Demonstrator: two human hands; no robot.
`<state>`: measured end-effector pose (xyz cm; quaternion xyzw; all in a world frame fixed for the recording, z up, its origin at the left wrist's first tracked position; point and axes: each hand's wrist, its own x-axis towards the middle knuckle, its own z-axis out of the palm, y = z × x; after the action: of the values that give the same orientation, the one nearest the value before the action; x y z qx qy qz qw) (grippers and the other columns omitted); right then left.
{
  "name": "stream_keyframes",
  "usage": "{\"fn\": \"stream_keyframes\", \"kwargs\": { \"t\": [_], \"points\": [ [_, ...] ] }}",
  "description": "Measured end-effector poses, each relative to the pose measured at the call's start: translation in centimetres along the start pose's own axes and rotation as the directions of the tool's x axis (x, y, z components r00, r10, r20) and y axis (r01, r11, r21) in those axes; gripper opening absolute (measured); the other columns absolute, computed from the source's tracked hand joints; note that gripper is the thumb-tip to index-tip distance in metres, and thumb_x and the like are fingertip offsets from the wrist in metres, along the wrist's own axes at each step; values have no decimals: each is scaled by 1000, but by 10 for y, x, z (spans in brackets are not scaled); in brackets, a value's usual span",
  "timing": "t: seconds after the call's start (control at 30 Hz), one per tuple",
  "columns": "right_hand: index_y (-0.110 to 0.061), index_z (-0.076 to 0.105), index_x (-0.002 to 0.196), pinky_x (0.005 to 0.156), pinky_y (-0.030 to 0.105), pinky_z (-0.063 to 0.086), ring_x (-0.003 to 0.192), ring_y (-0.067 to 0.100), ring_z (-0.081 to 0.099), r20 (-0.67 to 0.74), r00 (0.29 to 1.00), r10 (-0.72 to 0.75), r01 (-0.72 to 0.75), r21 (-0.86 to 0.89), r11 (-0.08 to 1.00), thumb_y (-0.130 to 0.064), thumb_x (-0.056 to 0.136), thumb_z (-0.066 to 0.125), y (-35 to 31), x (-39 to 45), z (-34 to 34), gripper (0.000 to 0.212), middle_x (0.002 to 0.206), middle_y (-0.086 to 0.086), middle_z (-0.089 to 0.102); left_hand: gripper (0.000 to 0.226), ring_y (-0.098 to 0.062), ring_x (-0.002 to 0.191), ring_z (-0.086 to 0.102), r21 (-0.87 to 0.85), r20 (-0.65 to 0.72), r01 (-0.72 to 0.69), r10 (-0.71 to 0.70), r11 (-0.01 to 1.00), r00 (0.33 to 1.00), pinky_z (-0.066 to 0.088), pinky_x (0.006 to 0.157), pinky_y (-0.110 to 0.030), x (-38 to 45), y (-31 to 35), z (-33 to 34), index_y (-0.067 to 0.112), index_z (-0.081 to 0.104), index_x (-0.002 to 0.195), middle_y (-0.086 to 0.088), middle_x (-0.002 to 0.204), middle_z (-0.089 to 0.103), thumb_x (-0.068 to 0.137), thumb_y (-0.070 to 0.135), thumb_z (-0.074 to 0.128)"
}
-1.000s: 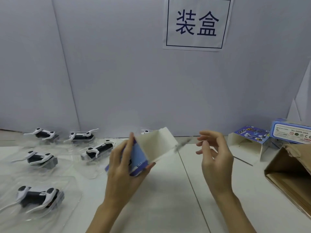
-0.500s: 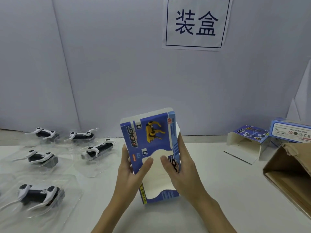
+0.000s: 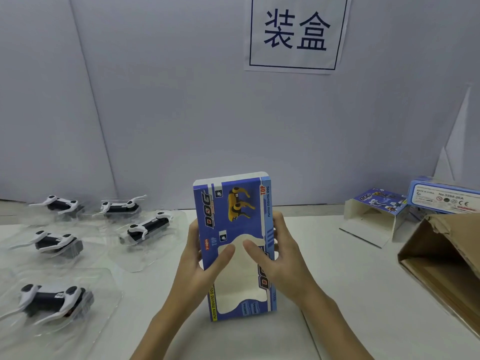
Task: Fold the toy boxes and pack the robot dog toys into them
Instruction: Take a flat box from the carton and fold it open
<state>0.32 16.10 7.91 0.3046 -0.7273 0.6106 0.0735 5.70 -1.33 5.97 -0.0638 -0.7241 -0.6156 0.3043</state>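
Both hands, left hand [image 3: 197, 266] and right hand [image 3: 283, 258], grip the toy box [image 3: 233, 222] upright.

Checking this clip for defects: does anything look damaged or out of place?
Only the brown carton at the right: it lies tipped on its side and its upper edge is ragged and torn. The blue box in both hands and the toy dogs in their trays look fine.

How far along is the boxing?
Done: apparently one closed box at far right; an open box lies beside it. In hand: both hands, left and right, hold a flat box. Left: five dogs in trays remain unboxed.
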Motion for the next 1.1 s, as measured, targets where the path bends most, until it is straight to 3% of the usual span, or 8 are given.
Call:
{"fn": "stream_keyframes", "kwargs": {
  "t": [0.2, 0.3, 0.43, 0.57, 0.67, 0.83, 1.0, 1.1],
  "points": [
    [-49, 39, 135, 85, 22, 60, 128, 12, 61, 41, 999, -16, 13, 79, 997, -48, 90, 69, -4, -2, 2, 54, 140, -5, 58, 63, 9, 112, 65, 37, 3, -16, 16, 999, 1000, 49, 72, -2, 1, 6, 1, 79, 38, 118, 38, 121, 64, 65, 88, 70],
    [-80, 34, 120, 78, 13, 56, 125, 0, 59, 35, 999, 10, -12, 58, 998, -60, 84, 67, -9, -3, 3, 53, 135, -19, 59, 62, 6, 112, 66, 45, 8, -28, 27, 999, 1000, 50, 73, -3, 0, 7, -2, 78, 38, 120, 36, 122, 65, 68, 84, 72],
    [-92, 24, 113, 72, 5, 51, 118, -14, 57, 15, 999, 44, -44, 61, 997, -76, 74, 60, -7, -2, 2, 55, 114, -48, 56, 67, 3, 116, 65, 49, 41, -9, 7, 999, 999, 51, 77, -4, -3, 4, 2, 68, 36, 130, 32, 127, 63, 75, 81, 70],
    [-66, 39, 126, 78, 15, 58, 121, 0, 63, -29, 998, 56, -51, 153, 987, -96, 65, 56, -2, 0, 4, 70, 128, -20, 62, 75, -5, 128, 60, 7, 76, 7, -7, 1000, 997, 54, 94, -24, -5, 0, 6, 64, 28, 142, 27, 138, 59, 79, 85, 62],
    [-74, 51, 111, 74, 26, 62, 109, 12, 73, -22, 997, 69, -58, 313, 948, -89, 73, 59, -5, -2, 5, 42, 113, -14, 73, 68, -19, 127, 62, -70, 30, 32, -30, 997, 999, 58, 93, -41, -3, 5, 3, 61, 42, 136, 19, 136, 62, 76, 91, 56],
    [-31, 52, 133, 69, 29, 64, 97, 20, 77, -78, 983, 166, -114, 448, 887, -94, 63, 64, -13, -3, 11, 94, 108, -4, 78, 56, -22, 108, 73, -154, -77, 15, -27, 988, 997, 62, 78, -37, -6, 20, 9, 46, 57, 112, 9, 118, 74, 75, 88, 59],
    [-46, 62, 112, 68, 38, 65, 97, 26, 77, -94, 987, 129, -72, 459, 886, -56, 94, 57, -11, 0, 10, 21, 111, 2, 75, 30, -23, 98, 77, -248, -80, 76, -99, 966, 992, 63, 68, -32, -4, 28, 17, 46, 57, 96, 6, 109, 77, 79, 66, 70],
    [-30, 58, 105, 64, 35, 62, 94, 33, 76, -97, 988, 123, -68, 443, 894, -47, 96, 56, -10, 4, 6, 20, 107, 11, 74, 30, -23, 92, 78, -297, -97, 72, -105, 952, 990, 60, 65, -26, -4, 29, 18, 44, 58, 96, 0, 106, 76, 78, 60, 75]
  ]
}}
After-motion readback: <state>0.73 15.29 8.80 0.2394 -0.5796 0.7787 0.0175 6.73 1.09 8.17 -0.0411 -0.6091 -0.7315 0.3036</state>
